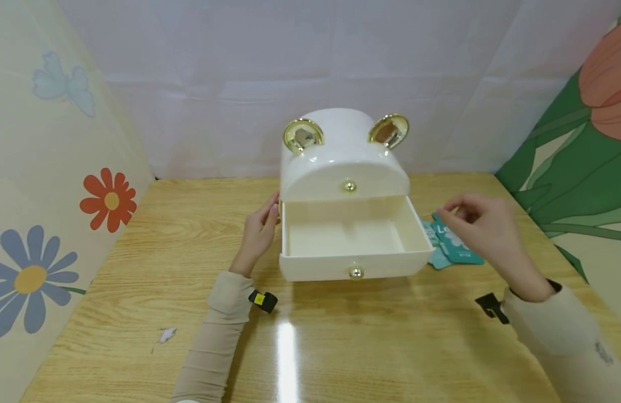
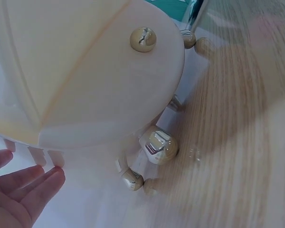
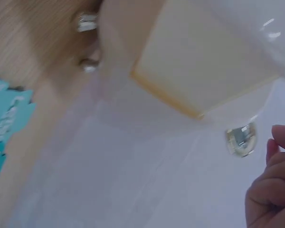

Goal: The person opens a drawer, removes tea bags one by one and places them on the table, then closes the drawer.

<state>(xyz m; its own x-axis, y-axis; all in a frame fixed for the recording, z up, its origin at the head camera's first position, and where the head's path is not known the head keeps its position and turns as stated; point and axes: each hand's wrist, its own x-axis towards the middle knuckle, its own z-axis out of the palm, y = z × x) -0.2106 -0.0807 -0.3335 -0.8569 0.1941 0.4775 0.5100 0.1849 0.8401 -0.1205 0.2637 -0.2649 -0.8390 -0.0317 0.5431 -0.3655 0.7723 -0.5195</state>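
A glossy white storage box (image 1: 335, 159) with gold bear ears stands at the middle of the table, its lower drawer (image 1: 317, 268) pulled out, with nothing visible inside. My left hand (image 1: 258, 232) is at the box's left side; in the left wrist view its straightened fingers (image 2: 47, 190) lie against the white wall. To the right of the box, my right hand (image 1: 486, 229) hovers near teal packets (image 1: 461, 252), with fingers loosely curled and nothing showing between them. The right wrist view has these curled fingers (image 3: 270, 185) beside the box, apart from it.
The wooden table (image 1: 189, 235) meets a pale cloth backdrop (image 1: 214, 112) behind the box. Painted flower panels stand on both sides. A small whitish scrap or mark (image 1: 167, 334) shows at the table's front left. Gold feet (image 2: 161, 145) support the box.
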